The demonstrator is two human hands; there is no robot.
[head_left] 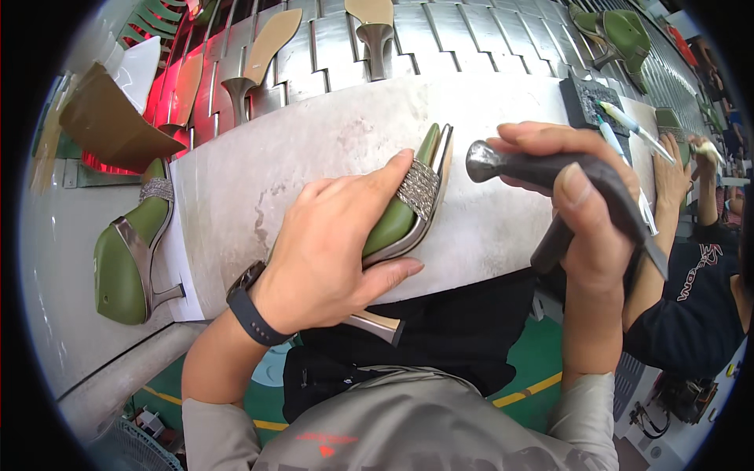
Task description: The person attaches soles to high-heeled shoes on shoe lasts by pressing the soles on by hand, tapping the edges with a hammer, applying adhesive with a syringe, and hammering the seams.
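Note:
A high-heeled shoe built on a green shoe last (393, 228) lies on its side on the pale worktop, toe pointing away. A glittery band (419, 191) crosses its front, and its metallic heel (377, 326) sticks out below my wrist, over the near edge. My left hand (338, 235) is closed around the shoe from the left, thumb and fingers pressing its sides. Just right of the shoe, apart from it, my right hand (585, 188) grips a dark shoemaker's hammer (542, 166). The hammer's round polished face points left toward the shoe; part of the tool is hidden by my fingers.
Another shoe on a green last (133, 259) lies at the left. Heeled soles (272, 47) rest on a metal slat conveyor (330, 55) beyond the worktop (236, 204). A dark block (583, 102) with pens (628, 122) stands at the right, near a co-worker's arm (667, 188).

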